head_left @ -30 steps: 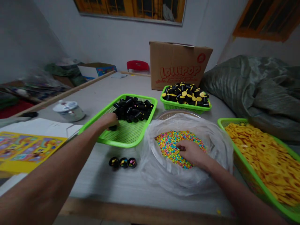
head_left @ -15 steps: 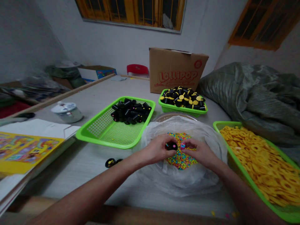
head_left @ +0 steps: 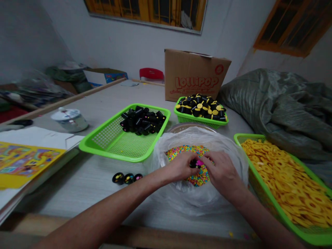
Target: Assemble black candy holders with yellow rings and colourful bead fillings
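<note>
Fingers of the left hand point(head_left: 183, 166) wrap narrowly around a small black cup point(head_left: 193, 163), held above colored candy beads point(head_left: 198, 178) in a plastic bag point(head_left: 166, 197). The right hand point(head_left: 223, 173) meets it from three o'clock, fingertips bunched at the cup's mouth beside a pink piece point(head_left: 199, 163); whether they grip that piece, I cannot tell. From the bag, three filled cups point(head_left: 128, 178) stand in a row at nine o'clock, a green basket point(head_left: 135, 145) of black cups sits at ten, yellow-capped ones point(head_left: 202, 106) at twelve, and yellow rings point(head_left: 287, 180) between three and four.
</note>
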Action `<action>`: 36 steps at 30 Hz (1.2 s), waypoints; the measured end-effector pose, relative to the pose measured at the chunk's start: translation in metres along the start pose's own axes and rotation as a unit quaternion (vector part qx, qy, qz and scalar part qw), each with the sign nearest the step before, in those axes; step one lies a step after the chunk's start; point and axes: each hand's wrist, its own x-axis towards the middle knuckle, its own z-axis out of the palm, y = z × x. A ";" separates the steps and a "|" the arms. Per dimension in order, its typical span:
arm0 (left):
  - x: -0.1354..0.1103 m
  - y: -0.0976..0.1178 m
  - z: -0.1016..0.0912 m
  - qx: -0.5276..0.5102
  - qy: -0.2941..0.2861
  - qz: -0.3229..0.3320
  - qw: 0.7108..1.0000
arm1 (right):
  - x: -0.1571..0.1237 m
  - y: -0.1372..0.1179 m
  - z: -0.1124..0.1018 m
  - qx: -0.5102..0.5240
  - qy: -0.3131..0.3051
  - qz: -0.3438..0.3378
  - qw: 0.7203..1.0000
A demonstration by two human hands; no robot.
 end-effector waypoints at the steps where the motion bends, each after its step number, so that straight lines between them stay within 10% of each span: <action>1: 0.000 -0.001 0.001 0.000 -0.002 0.001 1.000 | 0.000 -0.001 0.000 -0.009 0.010 -0.011 1.000; 5: 0.000 -0.002 0.005 -0.016 -0.002 -0.001 1.000 | -0.006 -0.003 0.002 0.000 0.045 -0.011 0.999; 10: -0.023 0.010 -0.018 -0.084 0.070 0.010 0.994 | -0.031 0.007 0.018 0.112 0.003 0.145 0.983; 17: -0.145 0.000 -0.113 -0.056 0.229 -0.180 0.955 | -0.047 0.018 0.043 0.193 -0.108 0.293 0.930; 22: -0.214 -0.060 -0.115 -0.062 0.221 -0.326 0.917 | -0.046 0.019 0.045 0.211 -0.127 0.319 0.915; 29: -0.218 -0.097 -0.082 -0.057 0.168 -0.318 0.931 | -0.058 0.027 0.062 0.201 -0.168 0.345 0.901; 36: -0.198 -0.058 -0.128 0.119 0.211 -0.264 0.934 | -0.046 0.031 0.057 0.166 -0.120 0.192 0.960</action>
